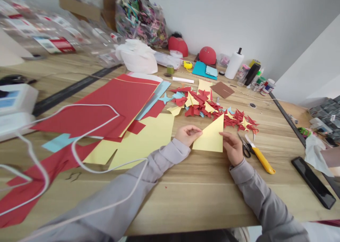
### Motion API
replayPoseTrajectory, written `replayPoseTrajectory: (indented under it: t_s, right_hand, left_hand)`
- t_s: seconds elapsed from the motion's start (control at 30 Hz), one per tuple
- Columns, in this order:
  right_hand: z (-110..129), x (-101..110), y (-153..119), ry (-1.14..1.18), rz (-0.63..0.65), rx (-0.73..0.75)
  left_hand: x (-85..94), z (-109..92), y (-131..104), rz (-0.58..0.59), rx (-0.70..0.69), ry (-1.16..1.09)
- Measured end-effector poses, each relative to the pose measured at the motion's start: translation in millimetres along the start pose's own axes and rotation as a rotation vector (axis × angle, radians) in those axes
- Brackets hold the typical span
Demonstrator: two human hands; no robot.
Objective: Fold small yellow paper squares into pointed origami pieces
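A pale yellow sheet of paper (211, 137) with a slanted upper edge is held up off the table between my hands. My left hand (188, 135) pinches its left edge between thumb and fingers. On its right edge, my right hand (233, 147) grips the paper in the same way. Just beyond lies a heap of folded paper stars (203, 102) in red, yellow and light blue. Dark-handled scissors (247, 149) and a yellow utility knife (262, 160) lie beside my right hand.
Large red sheets (114, 104) and yellow sheets (146, 139) cover the left, with a white cable (95, 171) looping over them. A black phone (313, 182) lies at the right. Behind stand a white bottle (234, 65), a yellow tape measure (187, 65) and red domes (207, 55).
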State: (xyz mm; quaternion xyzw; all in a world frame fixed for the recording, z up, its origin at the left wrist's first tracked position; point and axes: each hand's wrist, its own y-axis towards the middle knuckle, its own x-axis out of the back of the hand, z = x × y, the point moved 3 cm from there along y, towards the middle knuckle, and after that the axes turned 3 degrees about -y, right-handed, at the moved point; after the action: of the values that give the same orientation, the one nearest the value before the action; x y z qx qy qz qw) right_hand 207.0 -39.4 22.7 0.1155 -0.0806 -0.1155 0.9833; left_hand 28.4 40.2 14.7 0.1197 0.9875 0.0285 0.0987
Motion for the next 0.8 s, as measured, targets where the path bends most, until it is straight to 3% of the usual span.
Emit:
replayPoseTrajectory:
  t_s: [0.13,0.23,0.4,0.47,0.6,0.8]
  right_hand:
    - [3.8,-5.6,1.3,-0.023,0.056,0.041]
    - [4.7,-4.6,3.0,0.040,0.025,0.023]
    - [-3.7,2.1,5.0,0.156,-0.061,-0.069]
    - [-8.5,3.6,5.0,0.196,-0.075,-0.119]
    - [-11.5,4.7,5.2,0.259,-0.083,-0.165]
    - [-5.8,2.5,4.8,0.179,-0.038,-0.171]
  left_hand:
    - [0.6,-0.4,-1.2,0.022,0.037,-0.012]
    - [2.2,0.5,-0.9,0.068,0.083,-0.133]
    - [-3.0,3.3,-2.5,0.358,0.179,-0.325]
    - [-4.3,3.3,-2.4,0.415,0.184,-0.377]
    - [-4.7,2.0,-0.9,0.412,0.180,-0.427]
    - [-9.2,-2.0,-7.1,0.367,0.077,-0.178]
